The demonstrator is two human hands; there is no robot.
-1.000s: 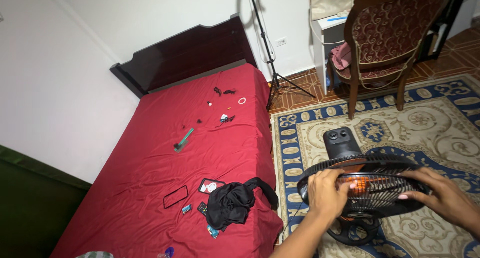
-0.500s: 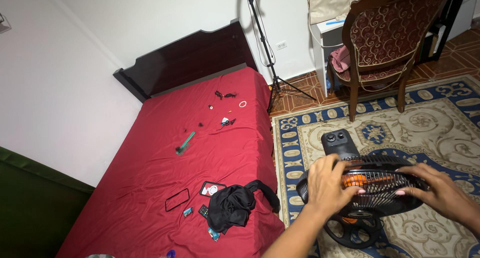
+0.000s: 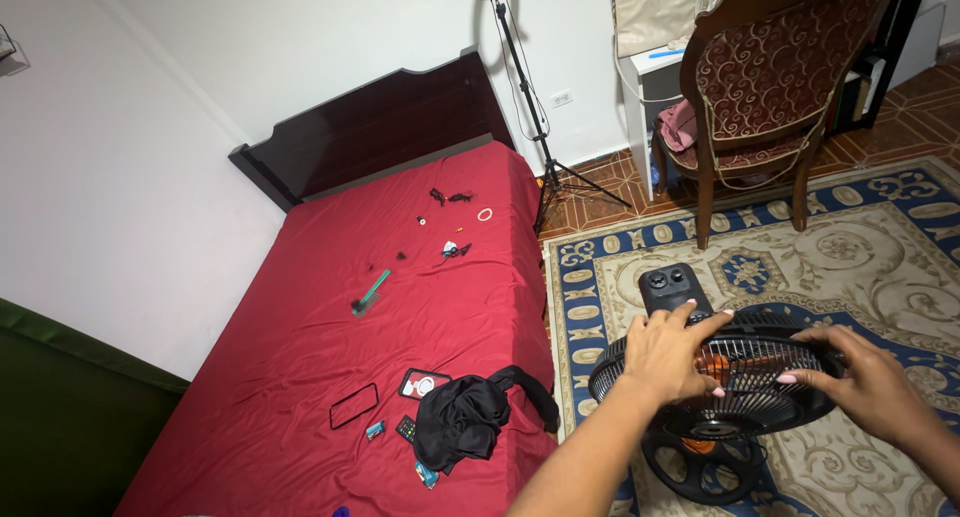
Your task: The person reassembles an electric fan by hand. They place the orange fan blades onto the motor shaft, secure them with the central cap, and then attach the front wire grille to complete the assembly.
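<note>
Hands work on a black floor fan (image 3: 735, 392) that stands on the patterned rug (image 3: 880, 247) just beside the red bed (image 3: 400, 327). The left hand (image 3: 672, 355) lies over the near-bed side of the round wire grille, palm down, fingers spread and curled over the rim, the thumb pressing against the mesh. The right hand (image 3: 868, 385) rests on the grille's far side from the bed, fingers slightly bent with the fingertips on the wires — a flat hold rather than a pinch. Between the two hands an orange hub shows through the grille. The fan's control box (image 3: 672, 289), with two round knobs, rises behind the grille, and its round black base (image 3: 705, 465) sits on the rug below. On the bed lies a crumpled black garment (image 3: 462, 422) at the corner nearest the fan, with a small red-and-white card (image 3: 424, 384) and an empty black phone case (image 3: 354, 405) just beside it. Farther up the bed are a green comb (image 3: 372, 292) and a scatter of small items too small to tell apart. Beyond the fan, away from the bed, a carved wooden chair (image 3: 765, 97) with red patterned upholstery stands at the rug's edge — a tripod stand (image 3: 535, 127) rises between it and the bed's dark headboard (image 3: 380, 127).
</note>
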